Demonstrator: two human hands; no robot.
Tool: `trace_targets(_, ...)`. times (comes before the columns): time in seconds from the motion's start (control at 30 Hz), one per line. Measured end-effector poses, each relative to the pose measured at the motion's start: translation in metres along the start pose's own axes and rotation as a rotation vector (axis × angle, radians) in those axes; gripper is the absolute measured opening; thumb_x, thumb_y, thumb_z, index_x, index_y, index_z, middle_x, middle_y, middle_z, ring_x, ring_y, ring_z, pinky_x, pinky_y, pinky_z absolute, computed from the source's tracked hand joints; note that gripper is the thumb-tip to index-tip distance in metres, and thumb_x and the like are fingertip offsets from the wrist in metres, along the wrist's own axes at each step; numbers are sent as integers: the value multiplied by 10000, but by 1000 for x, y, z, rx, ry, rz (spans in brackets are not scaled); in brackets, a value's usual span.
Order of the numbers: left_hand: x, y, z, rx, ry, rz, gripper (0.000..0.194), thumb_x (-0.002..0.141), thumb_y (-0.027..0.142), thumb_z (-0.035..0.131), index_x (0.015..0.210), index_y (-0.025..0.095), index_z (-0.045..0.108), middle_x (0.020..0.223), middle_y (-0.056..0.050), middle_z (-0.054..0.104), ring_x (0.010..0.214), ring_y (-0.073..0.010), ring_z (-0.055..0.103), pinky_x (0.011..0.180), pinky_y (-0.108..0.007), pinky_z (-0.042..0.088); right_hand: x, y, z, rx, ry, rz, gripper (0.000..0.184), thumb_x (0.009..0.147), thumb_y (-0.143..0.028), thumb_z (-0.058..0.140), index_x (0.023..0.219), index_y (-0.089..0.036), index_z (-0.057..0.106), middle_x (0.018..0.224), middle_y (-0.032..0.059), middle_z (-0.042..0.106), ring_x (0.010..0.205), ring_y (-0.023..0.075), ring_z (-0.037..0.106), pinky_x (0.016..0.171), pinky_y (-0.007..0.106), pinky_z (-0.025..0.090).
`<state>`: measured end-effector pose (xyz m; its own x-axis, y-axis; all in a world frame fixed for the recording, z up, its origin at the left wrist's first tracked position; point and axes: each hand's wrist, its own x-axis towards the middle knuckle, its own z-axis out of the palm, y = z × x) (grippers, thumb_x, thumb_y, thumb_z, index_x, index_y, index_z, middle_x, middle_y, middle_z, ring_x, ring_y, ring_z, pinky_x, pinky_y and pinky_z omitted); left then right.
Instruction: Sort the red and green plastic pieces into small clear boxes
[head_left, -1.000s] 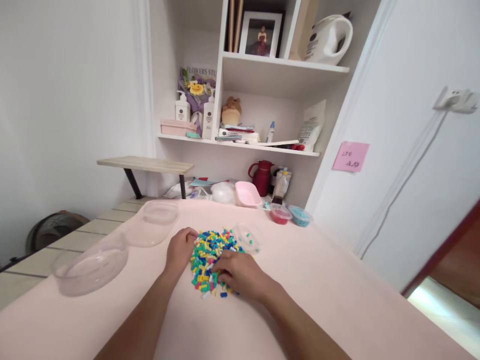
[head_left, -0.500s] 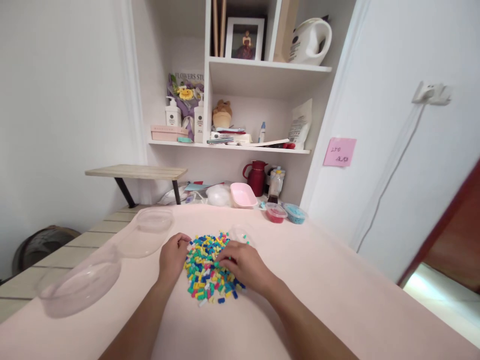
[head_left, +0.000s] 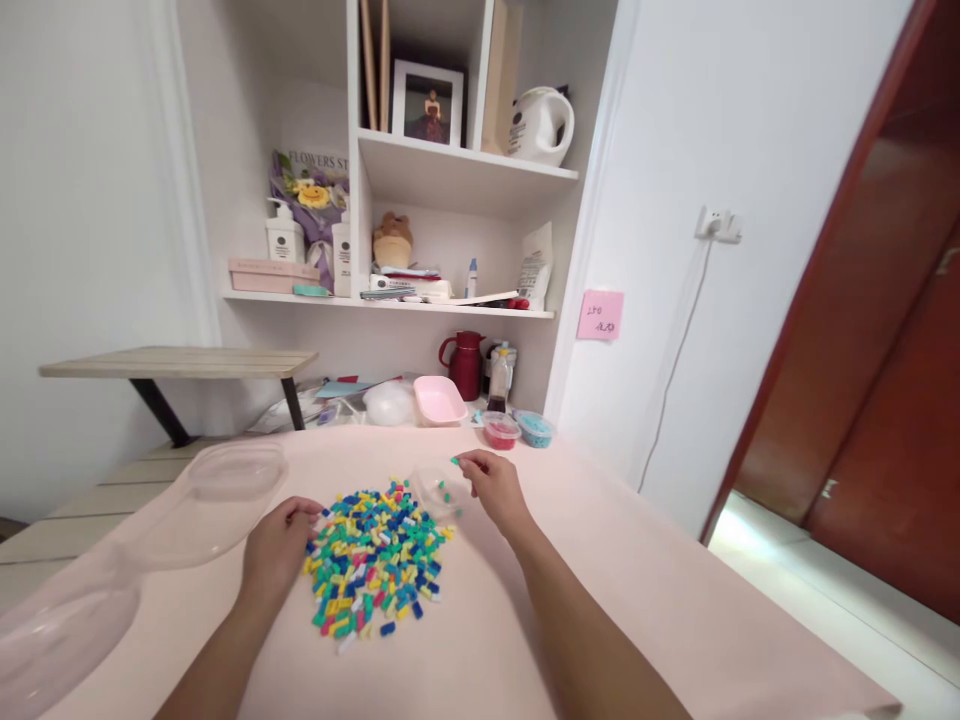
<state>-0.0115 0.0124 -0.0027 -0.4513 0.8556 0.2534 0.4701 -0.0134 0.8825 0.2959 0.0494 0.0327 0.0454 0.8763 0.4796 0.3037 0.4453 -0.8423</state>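
Observation:
A heap of small coloured plastic bricks (head_left: 371, 560) in green, blue, yellow, white and pink lies on the pink-covered table (head_left: 600, 580). My right hand (head_left: 495, 490) is raised just right of a clear plastic container (head_left: 439, 490), pinching a small green brick (head_left: 455, 461) between thumb and fingertips. Several green pieces lie inside that container. At the heap's left edge rests my left hand (head_left: 281, 545), its fingers curled; whether they hold a brick is hidden.
Clear plastic lids or trays (head_left: 236, 470) lie at the left. Along the back stand a pink tray (head_left: 440, 402), a tub of red bits (head_left: 500, 430), a tub of blue bits (head_left: 534, 429) and a red jug (head_left: 463, 365). A wooden stand (head_left: 180, 362) is at the left.
My right hand has come out of the heap with a green brick and moved right and away from me, beside the clear container. My left hand stays by the heap. The view has swung right.

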Motion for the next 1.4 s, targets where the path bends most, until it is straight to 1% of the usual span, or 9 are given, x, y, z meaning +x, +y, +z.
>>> trace_targets(0.2,2,-3,1,-22,-3,-6,219,638,286,469,726,229,662,710,-10,710,615,-194,645,569,-284,477,0,2,-2,-56,31,-52,318,833,-370,508,971,-190,730,702,8,643,469,110,515,498,250,451)
trace_targets(0.33,3,-4,3,-43,-8,-18,225,631,286,472,732,222,662,704,-13,713,619,-193,648,566,-280,484,-5,-8,-1,-77,-29,-105,285,863,-343,501,940,-200,735,710,10,659,514,119,545,530,247,456)
trace_targets(0.5,2,-2,3,-69,-14,-33,232,619,278,473,736,217,664,696,-13,713,618,-189,649,564,-278,497,-19,-30,8,-329,-119,-284,205,882,-316,557,924,-240,742,923,49,677,805,163,604,787,299,458)
trace_targets(0.63,3,-2,3,-82,-12,-34,224,615,272,476,727,216,662,717,-17,718,622,-188,651,569,-282,506,-26,-33,12,-616,-197,-370,264,770,-330,721,1034,-314,715,1231,48,596,1148,242,490,1022,430,291)
trace_targets(0.77,4,-4,2,-87,-7,-28,223,621,265,475,728,214,664,695,-16,708,611,-184,646,567,-279,503,-19,-18,6,-763,-305,-252,338,751,-194,695,1065,-319,692,1174,31,652,1170,248,463,1080,509,127)
trace_targets(0.93,4,-5,1,-86,-4,-24,216,629,268,485,731,215,668,672,-9,696,596,-180,639,551,-275,496,-9,-8,-8,-801,-233,-121,362,763,-55,559,990,-295,708,1051,26,706,1134,237,481,1067,526,95)
trace_targets(1.1,4,-6,1,-91,-5,-21,210,627,263,487,723,215,668,667,-10,699,602,-180,645,561,-275,504,-7,-7,-11,-791,-194,-59,402,721,-2,514,932,-277,717,1063,25,699,1125,239,482,1044,502,154)
trace_targets(1.27,5,-6,2,-99,-13,-29,221,630,270,480,735,217,668,709,-13,713,620,-177,653,570,-271,511,-7,-7,-7,-723,-278,-72,411,729,-43,518,980,-306,708,1109,2,681,1090,225,512,973,403,284)
trace_targets(1.4,4,-7,3,-107,-17,-33,218,625,267,481,729,218,666,699,-13,713,616,-178,652,559,-269,509,-7,-6,-7,-696,-205,-98,532,697,-5,484,1073,-323,685,1234,-4,624,1121,219,507,983,396,288)
